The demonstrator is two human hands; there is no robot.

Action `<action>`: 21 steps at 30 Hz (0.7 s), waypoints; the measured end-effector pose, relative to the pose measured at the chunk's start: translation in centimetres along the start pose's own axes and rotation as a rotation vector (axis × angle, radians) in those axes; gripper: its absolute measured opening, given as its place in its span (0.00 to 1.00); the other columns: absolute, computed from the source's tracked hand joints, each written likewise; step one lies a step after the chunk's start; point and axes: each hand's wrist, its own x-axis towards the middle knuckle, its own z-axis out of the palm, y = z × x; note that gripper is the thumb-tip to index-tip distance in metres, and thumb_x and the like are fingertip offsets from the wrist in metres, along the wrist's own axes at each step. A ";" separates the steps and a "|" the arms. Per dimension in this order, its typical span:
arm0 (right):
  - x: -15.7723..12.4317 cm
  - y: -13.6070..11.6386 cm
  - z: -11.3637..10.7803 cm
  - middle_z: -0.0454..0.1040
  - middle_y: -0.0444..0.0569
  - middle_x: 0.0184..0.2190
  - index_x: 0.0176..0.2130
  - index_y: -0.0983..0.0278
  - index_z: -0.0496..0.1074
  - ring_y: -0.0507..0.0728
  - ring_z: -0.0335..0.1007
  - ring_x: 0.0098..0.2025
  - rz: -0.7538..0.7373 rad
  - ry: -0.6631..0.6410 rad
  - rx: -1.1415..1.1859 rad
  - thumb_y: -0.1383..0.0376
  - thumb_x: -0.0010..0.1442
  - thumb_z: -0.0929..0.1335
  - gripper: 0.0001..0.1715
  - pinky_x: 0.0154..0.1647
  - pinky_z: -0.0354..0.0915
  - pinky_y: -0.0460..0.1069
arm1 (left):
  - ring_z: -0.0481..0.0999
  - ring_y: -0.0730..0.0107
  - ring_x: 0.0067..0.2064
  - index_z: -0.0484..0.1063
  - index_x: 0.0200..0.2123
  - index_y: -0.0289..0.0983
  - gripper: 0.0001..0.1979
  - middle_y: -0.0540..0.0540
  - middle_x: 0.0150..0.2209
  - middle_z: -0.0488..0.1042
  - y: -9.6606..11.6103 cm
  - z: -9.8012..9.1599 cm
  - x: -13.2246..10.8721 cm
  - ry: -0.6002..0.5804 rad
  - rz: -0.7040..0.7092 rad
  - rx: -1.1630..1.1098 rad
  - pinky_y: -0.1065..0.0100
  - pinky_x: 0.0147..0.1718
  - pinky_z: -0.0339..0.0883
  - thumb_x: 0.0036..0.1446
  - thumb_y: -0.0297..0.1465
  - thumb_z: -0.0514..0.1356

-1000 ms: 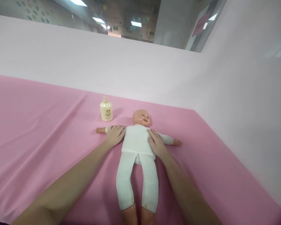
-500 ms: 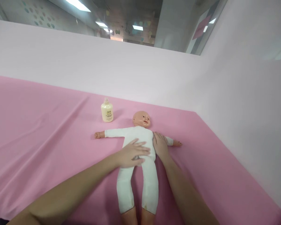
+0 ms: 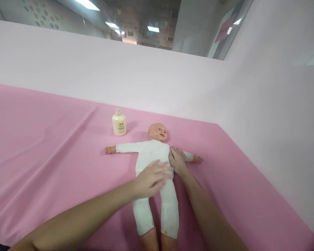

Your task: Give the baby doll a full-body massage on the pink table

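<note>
A baby doll (image 3: 150, 153) with a white cloth body lies on its back on a pink cloth (image 3: 81, 167), arms stretched out to both sides. Over its lower belly and hip is my left hand (image 3: 153, 179), fingers spread and slightly blurred; whether it touches the doll cannot be made out. My right hand (image 3: 178, 162) rests against the doll's side, by the armpit and upper arm at the right, its fingers extended. Neither hand has anything enclosed in it. The doll's lower legs run out of view at the bottom edge.
A cream-coloured bottle (image 3: 119, 123) with a dark printed label stands upright on the cloth, left of the doll's head. White walls (image 3: 136, 76) border the pink surface at the back and right, with a window (image 3: 136, 21) above.
My left hand has moved slightly down and to the right across the doll's lower belly. The doll's legs have shifted a little to the right. My right hand has barely moved.
</note>
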 end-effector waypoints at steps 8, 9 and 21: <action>-5.7 -8.0 -1.6 0.55 0.57 0.71 0.68 0.60 0.59 0.68 0.37 0.76 -0.534 -0.318 -0.044 0.57 0.70 0.58 0.31 0.71 0.36 0.73 | 0.55 0.62 0.72 0.67 0.62 0.38 0.27 0.42 0.66 0.66 -5.7 -0.4 0.3 0.438 -0.361 -0.133 0.51 0.71 0.46 0.72 0.42 0.40; -6.3 -8.8 -1.8 0.56 0.57 0.71 0.68 0.60 0.60 0.66 0.40 0.75 -0.613 -0.359 -0.041 0.55 0.70 0.60 0.31 0.73 0.35 0.71 | 0.56 0.61 0.72 0.68 0.61 0.38 0.27 0.42 0.66 0.67 -6.3 -0.5 0.3 0.436 -0.378 -0.136 0.50 0.71 0.46 0.72 0.42 0.39; -10.7 -12.5 -1.9 0.72 0.52 0.61 0.56 0.59 0.72 0.60 0.61 0.66 -0.965 -0.564 0.045 0.44 0.65 0.64 0.29 0.74 0.32 0.63 | 0.55 0.57 0.72 0.63 0.65 0.38 0.27 0.40 0.69 0.60 -10.3 -1.5 0.5 0.341 -0.469 0.046 0.50 0.70 0.49 0.69 0.43 0.47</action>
